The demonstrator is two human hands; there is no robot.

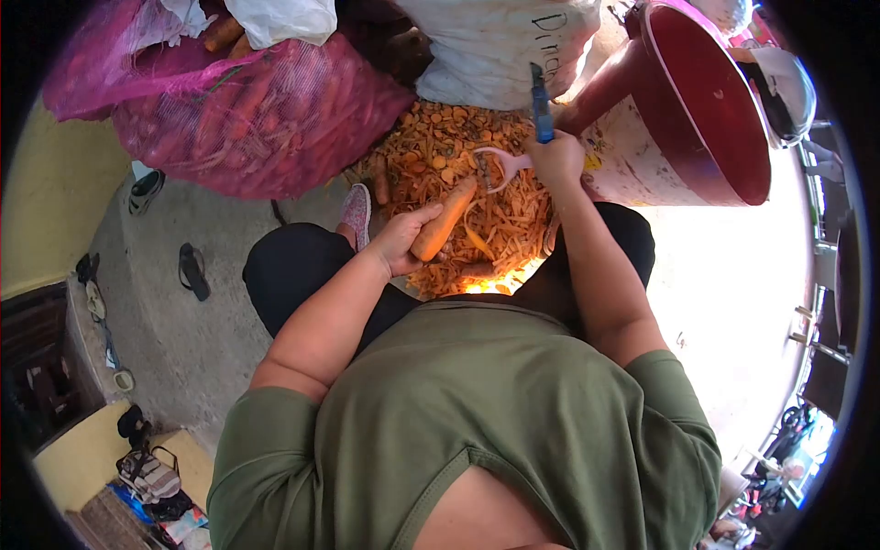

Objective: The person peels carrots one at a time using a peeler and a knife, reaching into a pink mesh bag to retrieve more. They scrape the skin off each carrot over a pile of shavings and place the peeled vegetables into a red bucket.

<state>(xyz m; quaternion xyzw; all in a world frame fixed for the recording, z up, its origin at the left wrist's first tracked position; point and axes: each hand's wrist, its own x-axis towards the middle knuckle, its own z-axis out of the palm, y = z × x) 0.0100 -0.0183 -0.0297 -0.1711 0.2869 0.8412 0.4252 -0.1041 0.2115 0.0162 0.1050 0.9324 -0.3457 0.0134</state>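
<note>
My left hand (401, 242) is wrapped round a thick orange carrot (444, 220), its far end pointing up and right. A pale pink peeler (507, 167) is in my right hand (556, 158), its head just beyond the carrot's tip and apart from it. The same hand also holds a blue-handled knife or cutter (543, 115), pointing away from me. Beneath both hands lies a heap of orange peelings and cut ends (500, 229) between my legs. One whole carrot (381, 179) rests at the heap's left edge.
A pink mesh sack full of carrots (266, 115) stands at the front left. Beyond the heap is a white sack (500, 55) with writing. A large red bucket (632, 137) stands at the right. Sandals (193, 272) lie on the concrete floor (220, 367) at left.
</note>
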